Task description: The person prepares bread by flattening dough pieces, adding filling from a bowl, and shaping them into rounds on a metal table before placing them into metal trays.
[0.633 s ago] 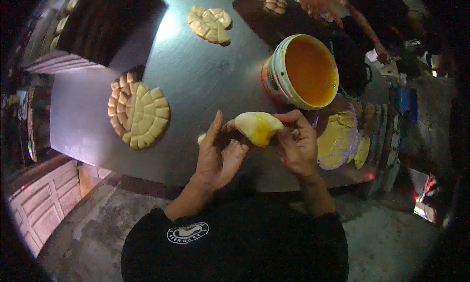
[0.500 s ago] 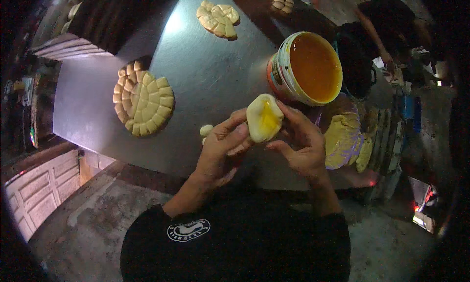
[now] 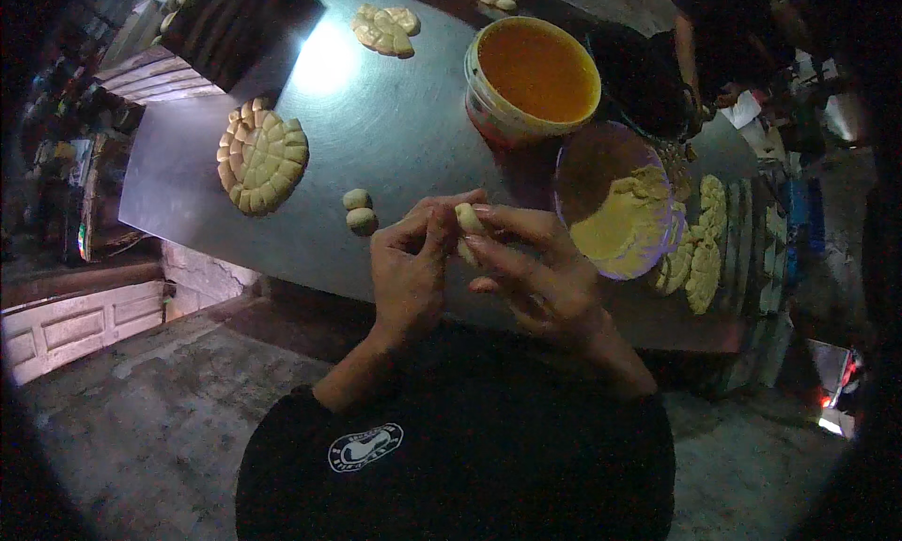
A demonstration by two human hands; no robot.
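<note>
Between both hands, above the near part of the metal table, is a small pale piece of dough (image 3: 468, 220), folded into a narrow shape with no filling showing. My left hand (image 3: 406, 264) is closed, thumb and fingertips pressed against the dough's left side. My right hand (image 3: 550, 273) pinches it from the right, partly covering it. Two round dough balls (image 3: 358, 200) sit on the table just left of my left hand. Beyond my hands stands a white bucket (image 3: 484, 109) of orange, glossy filling (image 3: 540, 67). To its near right is a purple-rimmed bowl (image 3: 567, 165) holding a yellow, crumbly mass (image 3: 620, 222).
A round cluster of dough pieces (image 3: 263, 161) lies on the metal table (image 3: 324, 156) at left, a smaller cluster (image 3: 385, 29) farther back. Yellow lumps (image 3: 705, 269) lie right of the bowl. Stacked trays (image 3: 160, 76) stand far left. Another person's arm (image 3: 686, 62) reaches in at upper right.
The dough, spread open with yellow filling showing, is now folded up, and the filling is hidden. My fingers have drawn together around it. The whole view has shifted.
</note>
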